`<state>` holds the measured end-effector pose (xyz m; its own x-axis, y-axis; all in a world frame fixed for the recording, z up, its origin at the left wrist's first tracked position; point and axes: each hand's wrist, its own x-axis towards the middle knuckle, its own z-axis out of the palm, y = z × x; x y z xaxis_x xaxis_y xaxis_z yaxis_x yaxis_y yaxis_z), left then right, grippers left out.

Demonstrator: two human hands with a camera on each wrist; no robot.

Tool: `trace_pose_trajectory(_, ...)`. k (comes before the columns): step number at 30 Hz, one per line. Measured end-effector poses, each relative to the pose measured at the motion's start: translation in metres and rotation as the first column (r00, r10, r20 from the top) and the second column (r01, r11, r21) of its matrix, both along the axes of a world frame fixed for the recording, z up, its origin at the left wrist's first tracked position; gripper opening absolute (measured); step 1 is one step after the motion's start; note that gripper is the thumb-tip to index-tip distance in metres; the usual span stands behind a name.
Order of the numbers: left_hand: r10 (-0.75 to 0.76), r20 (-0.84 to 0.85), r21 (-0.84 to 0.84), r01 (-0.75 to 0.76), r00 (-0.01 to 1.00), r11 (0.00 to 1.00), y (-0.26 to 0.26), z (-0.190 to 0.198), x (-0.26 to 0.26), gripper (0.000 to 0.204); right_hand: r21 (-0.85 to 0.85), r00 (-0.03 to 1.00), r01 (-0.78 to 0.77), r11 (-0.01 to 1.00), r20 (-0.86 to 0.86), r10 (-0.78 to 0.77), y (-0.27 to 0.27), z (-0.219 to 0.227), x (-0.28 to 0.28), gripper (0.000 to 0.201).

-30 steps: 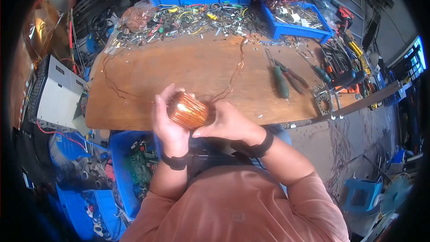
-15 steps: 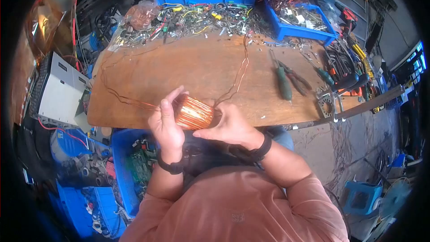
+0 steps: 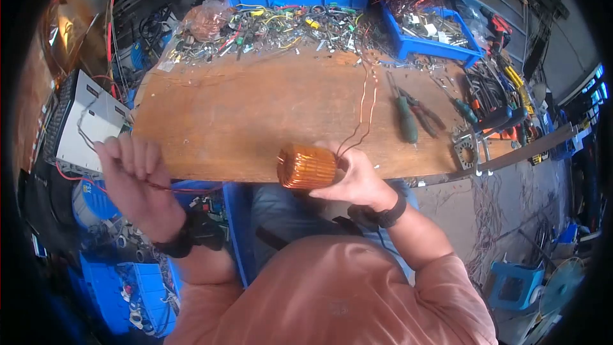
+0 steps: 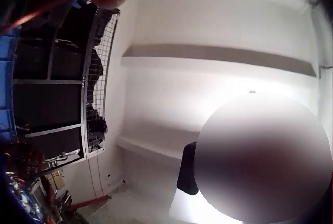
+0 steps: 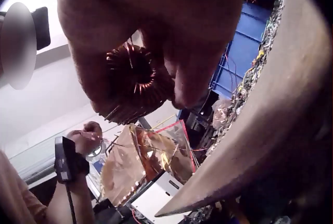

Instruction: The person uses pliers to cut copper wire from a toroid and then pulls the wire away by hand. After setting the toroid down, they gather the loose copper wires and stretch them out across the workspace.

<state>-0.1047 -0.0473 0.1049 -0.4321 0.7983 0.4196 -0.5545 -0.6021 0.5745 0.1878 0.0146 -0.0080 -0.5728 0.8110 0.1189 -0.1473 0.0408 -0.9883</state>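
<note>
Over the table (image 3: 223,115) near its front edge, the copper coil (image 3: 311,167) lay clasped in the right hand's grip (image 3: 359,182), long axis running roughly left-right, hollow end facing left; the left hand's grip (image 3: 142,177) pinched copper wire (image 3: 167,188).

head view down on coil (image 3: 308,169), right wrist close, sharing it, left facing wall (image 4: 161,83)

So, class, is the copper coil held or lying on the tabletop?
Held: the right hand grips the toroidal copper coil, clear of the tabletop in the right-wrist view.
</note>
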Motion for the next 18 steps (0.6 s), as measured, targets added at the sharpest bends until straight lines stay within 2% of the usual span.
trace_pose_trajectory(2, 0.074, -0.076, -0.047, -0.078, 0.994, 0.996, -0.001, 0.021, 0.011, 0.04, 0.11, 0.993, 0.023, 0.994, 0.115, -0.036, 0.001, -0.026, 0.008, 0.079)
trace_pose_trajectory(3, 0.127, -0.168, -0.023, -0.133, 0.978, 0.991, -0.001, 0.022, 0.017, 0.04, 0.101, 0.99, 0.036, 0.994, 0.133, -0.05, -0.003, -0.024, 0.008, 0.08)
trace_pose_trajectory(6, 0.178, -0.3, -0.033, -0.196, 0.937, 0.98, -0.01, 0.026, 0.018, 0.041, 0.152, 0.986, 0.037, 0.988, 0.153, -0.06, -0.008, -0.026, 0.012, 0.075)
trace_pose_trajectory(7, 0.275, -0.272, -0.08, -0.307, 0.922, 0.948, -0.012, 0.028, 0.02, 0.042, 0.095, 0.997, 0.017, 0.995, 0.075, -0.024, -0.009, -0.032, 0.011, 0.074)
trace_pose_trajectory(10, 0.271, -0.474, -0.049, -0.332, 0.838, 0.942, -0.022, 0.015, -0.004, 0.04, -0.013, 1.0, -0.025, 1.0, -0.013, 0.025, -0.013, -0.028, 0.007, 0.073)
trace_pose_trajectory(11, 0.37, -0.63, 0.015, -0.466, 0.683, 0.885, -0.023, 0.005, -0.013, 0.038, -0.058, 0.998, -0.026, 0.998, -0.066, 0.022, -0.015, -0.031, 0.004, 0.072)
trace_pose_trajectory(13, 0.488, -0.831, 0.219, -0.65, 0.266, 0.728, -0.018, -0.017, -0.033, 0.035, -0.143, 0.985, -0.031, 0.989, -0.172, 0.006, -0.016, -0.038, -0.001, 0.071)
trace_pose_trajectory(16, 0.459, -0.888, 0.355, -0.607, 0.018, 0.711, -0.006, -0.025, -0.061, 0.031, -0.319, 0.969, -0.114, 0.941, -0.243, 0.035, -0.016, -0.028, -0.003, 0.067)
trace_pose_trajectory(17, 0.445, -0.895, 0.379, -0.593, -0.039, 0.711, -0.005, -0.021, -0.066, 0.031, -0.329, 0.964, -0.119, 0.937, -0.265, 0.029, -0.016, -0.03, -0.005, 0.068)
trace_pose_trajectory(18, 0.405, -0.914, 0.331, -0.632, -0.029, 0.7, 0.0, -0.017, -0.067, 0.03, -0.336, 0.958, -0.124, 0.933, -0.287, 0.024, -0.015, -0.035, -0.009, 0.069)
